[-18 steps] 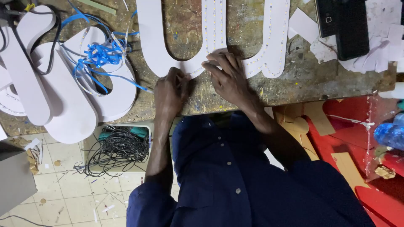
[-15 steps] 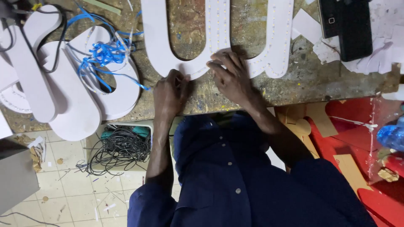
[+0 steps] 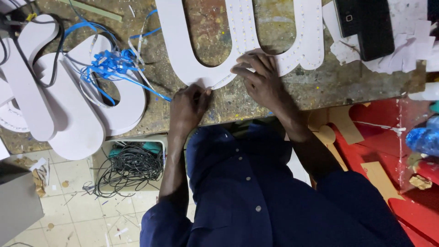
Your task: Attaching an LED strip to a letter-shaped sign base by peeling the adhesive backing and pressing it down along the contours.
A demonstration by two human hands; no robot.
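A large white cut-out letter point(image 3: 238, 41), shaped with three upright strokes joined at the bottom, lies flat on the worn workbench at twelve o'clock, rows of tiny lights running along its strokes.

On the workbench point(image 3: 320, 87), a W-shaped sign letter point(image 3: 238, 41) lies in the middle, both hands on its near edge. Left of it lie stacked letter cutouts point(image 3: 59, 114) under tangled tape strips point(image 3: 109, 64). A phone point(image 3: 366, 23) lies far right on paper scraps point(image 3: 402, 55).
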